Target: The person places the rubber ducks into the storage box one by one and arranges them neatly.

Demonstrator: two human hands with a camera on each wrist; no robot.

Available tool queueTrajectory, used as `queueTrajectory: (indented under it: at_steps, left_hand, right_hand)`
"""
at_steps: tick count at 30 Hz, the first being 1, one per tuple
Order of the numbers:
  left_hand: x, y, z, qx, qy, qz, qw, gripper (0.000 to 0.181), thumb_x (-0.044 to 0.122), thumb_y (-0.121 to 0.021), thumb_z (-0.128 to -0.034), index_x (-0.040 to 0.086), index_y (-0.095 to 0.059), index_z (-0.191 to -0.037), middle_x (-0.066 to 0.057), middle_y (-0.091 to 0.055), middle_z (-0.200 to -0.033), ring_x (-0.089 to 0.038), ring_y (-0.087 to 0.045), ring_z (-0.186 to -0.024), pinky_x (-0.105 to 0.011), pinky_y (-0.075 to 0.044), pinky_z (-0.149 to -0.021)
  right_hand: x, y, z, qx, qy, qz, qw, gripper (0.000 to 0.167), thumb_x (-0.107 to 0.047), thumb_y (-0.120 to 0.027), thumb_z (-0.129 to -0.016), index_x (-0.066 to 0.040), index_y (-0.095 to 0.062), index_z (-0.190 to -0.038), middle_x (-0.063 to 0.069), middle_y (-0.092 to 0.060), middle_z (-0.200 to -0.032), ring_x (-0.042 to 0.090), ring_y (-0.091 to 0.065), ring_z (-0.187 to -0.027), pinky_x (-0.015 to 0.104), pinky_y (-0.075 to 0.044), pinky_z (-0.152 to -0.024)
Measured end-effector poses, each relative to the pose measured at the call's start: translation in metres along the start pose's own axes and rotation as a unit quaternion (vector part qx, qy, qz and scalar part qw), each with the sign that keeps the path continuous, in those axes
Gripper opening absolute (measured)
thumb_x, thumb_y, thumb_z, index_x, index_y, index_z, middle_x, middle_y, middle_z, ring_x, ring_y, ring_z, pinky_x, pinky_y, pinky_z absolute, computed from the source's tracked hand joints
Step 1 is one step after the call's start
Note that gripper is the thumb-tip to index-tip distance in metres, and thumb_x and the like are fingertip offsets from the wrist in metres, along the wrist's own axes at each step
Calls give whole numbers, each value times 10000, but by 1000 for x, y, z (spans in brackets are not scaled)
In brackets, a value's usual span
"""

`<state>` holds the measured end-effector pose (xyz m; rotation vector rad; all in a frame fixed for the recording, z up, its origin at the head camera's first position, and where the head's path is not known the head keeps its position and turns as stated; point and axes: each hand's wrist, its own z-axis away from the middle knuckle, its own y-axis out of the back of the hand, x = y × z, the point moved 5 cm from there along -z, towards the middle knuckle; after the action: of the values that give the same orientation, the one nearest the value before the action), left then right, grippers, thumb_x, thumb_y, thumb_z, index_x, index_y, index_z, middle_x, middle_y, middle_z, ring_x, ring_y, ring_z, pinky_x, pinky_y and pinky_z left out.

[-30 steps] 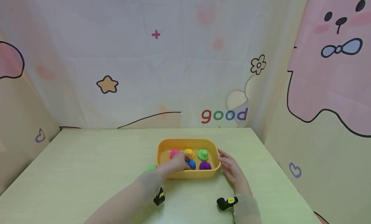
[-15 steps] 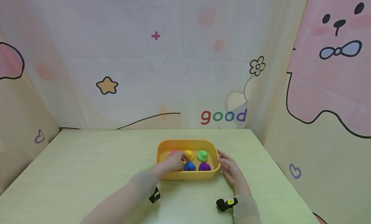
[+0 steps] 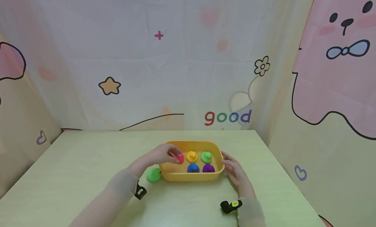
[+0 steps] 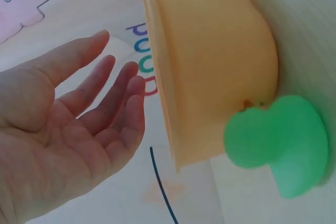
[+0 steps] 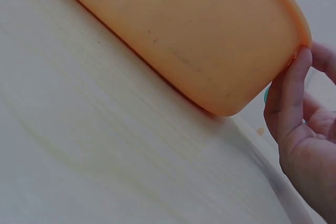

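My left hand [image 3: 164, 154] hovers over the left end of a yellow plastic tub [image 3: 194, 177], its fingers loosely bent beside a pink toy duck [image 3: 180, 158]. In the left wrist view the left hand [image 4: 79, 124] holds nothing. My right hand [image 3: 235, 171] holds the tub's right end at the rim; in the right wrist view the fingers of that hand [image 5: 310, 135] meet the tub's corner [image 5: 210, 40]. Inside the tub sit a yellow duck [image 3: 192, 156], a green duck [image 3: 206, 157], a blue duck [image 3: 193, 168] and a purple duck [image 3: 208, 168].
Another green duck [image 3: 154, 174] sits on the table outside the tub's left end, close to its wall. The pale wooden table [image 3: 88, 168] stretches to a printed cloth backdrop [image 3: 141, 89]. Each wrist carries a small black device [image 3: 230, 206].
My left hand has drawn back leftward and up from inside the tub, uncovering the pink duck and the green duck outside. The right hand stays at the tub's right end.
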<state>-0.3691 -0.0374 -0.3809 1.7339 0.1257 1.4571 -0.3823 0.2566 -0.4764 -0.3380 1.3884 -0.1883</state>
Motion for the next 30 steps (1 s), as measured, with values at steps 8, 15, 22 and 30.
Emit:
queueTrajectory:
  at_steps: [8, 15, 22, 30]
  left_hand:
    - [-21, 21, 21, 1110, -172, 633, 9917, 294, 96, -707, -880, -2, -648, -1150, -161, -676, -1120, -211, -608, -973, -332, -529, -871]
    - [-47, 27, 40, 1773, -14, 1096, 9780, 308, 92, -707, -874, -20, -635, -1151, -201, -660, -1143, -252, -605, -1023, -405, -516, -931]
    - [-66, 26, 54, 1931, 424, 1273, 9720, 452, 126, -745, -838, -33, -588, -1231, -235, -605, -1249, -385, -548, -1158, -496, -451, -1021]
    - [-83, 14, 60, 1702, 1005, 1319, 9714, 595, 138, -817, -754, -21, -570, -1271, -208, -573, -1313, -393, -515, -1216, -521, -446, -1027]
  right_hand:
    - [-1, 0, 0, 42, 20, -11, 10000, 487, -6, -491, -971, -47, -426, -1452, -13, -546, -1039, 44, -581, -750, 124, -489, -634]
    - [-3, -4, 2, -86, -40, -8, 10000, 496, -4, -473, -978, -50, -402, -1467, -17, -552, -1051, 47, -591, -778, 127, -505, -656]
    - [-3, -3, 0, -38, 103, 106, 9999, 512, -8, -480, -969, -7, -379, -1471, -13, -564, -1035, 41, -593, -767, 121, -500, -657]
    - [-1, -2, 0, -78, 16, 76, 9999, 538, -16, -475, -980, -12, -332, -1499, -24, -576, -1056, 35, -595, -777, 119, -504, -672]
